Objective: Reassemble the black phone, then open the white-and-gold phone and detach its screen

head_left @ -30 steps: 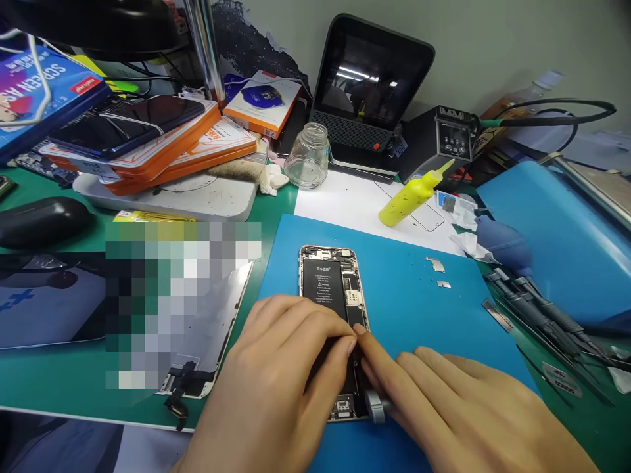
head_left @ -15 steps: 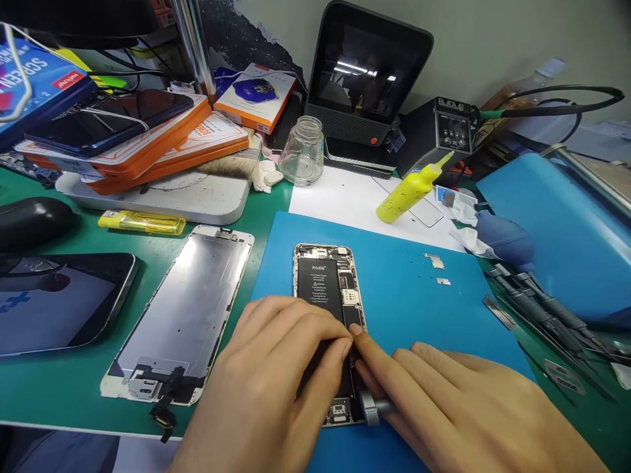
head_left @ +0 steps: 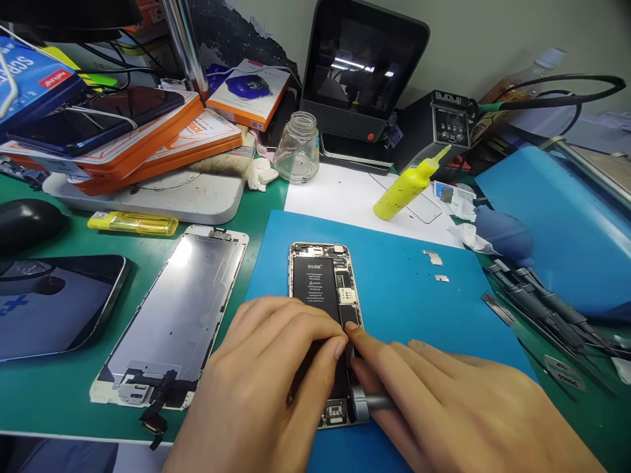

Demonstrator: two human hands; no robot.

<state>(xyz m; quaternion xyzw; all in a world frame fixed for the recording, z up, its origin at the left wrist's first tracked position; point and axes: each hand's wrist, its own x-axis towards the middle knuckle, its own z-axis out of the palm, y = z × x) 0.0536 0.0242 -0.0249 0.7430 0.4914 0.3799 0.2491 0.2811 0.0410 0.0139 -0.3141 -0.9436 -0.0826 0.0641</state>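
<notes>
On the blue mat [head_left: 419, 309] lies an opened phone [head_left: 346, 295], its black battery [head_left: 314, 284] and circuit board exposed. Over the battery's lower part, my left hand [head_left: 266, 368] is closed in a pinch at the battery's right edge; whatever the fingertips hold is hidden. My right hand [head_left: 453, 407] comes from the right, its index fingertip touching the phone beside the left fingertips. Under its curled fingers is a grey screwdriver [head_left: 361, 403], round end cap by the phone's lower right edge. Left of the mat rests a detached screen assembly [head_left: 167, 315], back up, flex cable hanging at the bottom.
Small metal shields [head_left: 434, 258] and tiny screws lie on the mat's right. Beyond it stand a yellow bottle [head_left: 404, 190] and a glass jar [head_left: 298, 148]. Tweezers [head_left: 547, 309] lie right; a yellow lighter [head_left: 133, 223] and a dark phone [head_left: 59, 305] lie left.
The whole view has shifted slightly to the right, so things appear a little further left. Both hands keep nearly the same grip and place on the phone.
</notes>
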